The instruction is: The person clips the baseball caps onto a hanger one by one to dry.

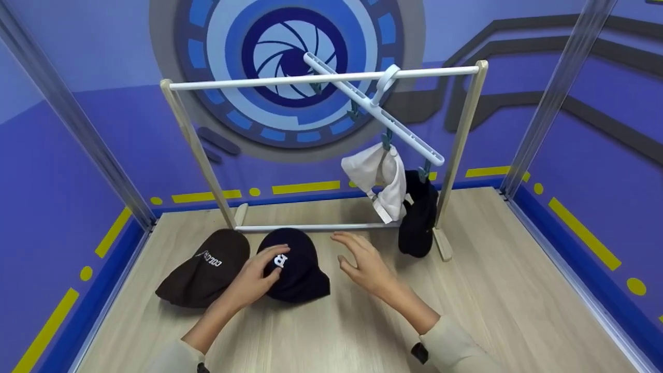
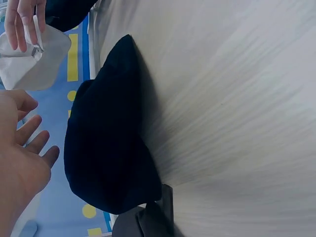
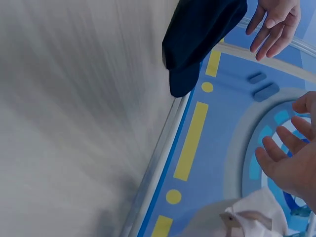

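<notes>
A navy baseball cap [image 1: 303, 274] with a white letter lies on the table, its brim toward the right. My left hand [image 1: 256, 274] hovers over its left side with fingers loosely bent; the left wrist view shows that hand [image 2: 22, 163] apart from the cap [image 2: 106, 138]. To the cap's right, my right hand [image 1: 369, 267] is held above the table, fingers spread and nothing in them. A dark brown cap [image 1: 207, 269] with white lettering rests left of the navy one. From a white clip hanger [image 1: 375, 109] hang a white cap [image 1: 396, 181] and a black cap [image 1: 417, 225].
The hanger hooks over the white top bar [image 1: 248, 83] of a rack with wooden side posts. A lower bar [image 1: 316, 227] runs behind the navy cap. Green clips [image 1: 353, 110] dangle from the hanger's far half. Blue patterned walls [image 1: 119, 134] enclose the wooden table [image 1: 497, 269].
</notes>
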A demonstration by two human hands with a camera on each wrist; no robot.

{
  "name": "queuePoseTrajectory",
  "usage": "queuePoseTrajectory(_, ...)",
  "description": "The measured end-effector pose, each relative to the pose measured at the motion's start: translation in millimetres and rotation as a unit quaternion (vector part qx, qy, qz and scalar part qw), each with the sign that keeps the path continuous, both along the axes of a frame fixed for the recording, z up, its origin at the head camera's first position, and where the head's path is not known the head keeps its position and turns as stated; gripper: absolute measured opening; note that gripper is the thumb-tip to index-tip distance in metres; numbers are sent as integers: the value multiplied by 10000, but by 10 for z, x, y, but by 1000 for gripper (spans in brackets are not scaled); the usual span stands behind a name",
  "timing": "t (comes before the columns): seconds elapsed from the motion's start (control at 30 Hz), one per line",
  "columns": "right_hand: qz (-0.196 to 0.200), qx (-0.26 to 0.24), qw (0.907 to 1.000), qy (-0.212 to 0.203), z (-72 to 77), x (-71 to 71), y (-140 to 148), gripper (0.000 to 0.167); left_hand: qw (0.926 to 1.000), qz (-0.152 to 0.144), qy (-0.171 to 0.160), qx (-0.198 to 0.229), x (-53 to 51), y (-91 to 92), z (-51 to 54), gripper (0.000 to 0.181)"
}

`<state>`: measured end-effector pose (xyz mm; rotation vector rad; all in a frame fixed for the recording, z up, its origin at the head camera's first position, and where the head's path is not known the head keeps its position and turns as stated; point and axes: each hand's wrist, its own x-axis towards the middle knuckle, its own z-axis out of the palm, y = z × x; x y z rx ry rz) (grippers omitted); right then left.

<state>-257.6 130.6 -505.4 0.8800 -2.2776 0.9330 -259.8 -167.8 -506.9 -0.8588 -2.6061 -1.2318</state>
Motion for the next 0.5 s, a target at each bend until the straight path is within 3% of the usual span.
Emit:
queuePoseTrajectory(0.23,109,95,9988,-462,-84,46,-155,42,9999,-15,43,-112,54,-64,-50,50)
queuePoseTrajectory(0.5,276,154,9918,-1241,-167,81,-301,45,9993,282,199,-121,105,-150,-100,51)
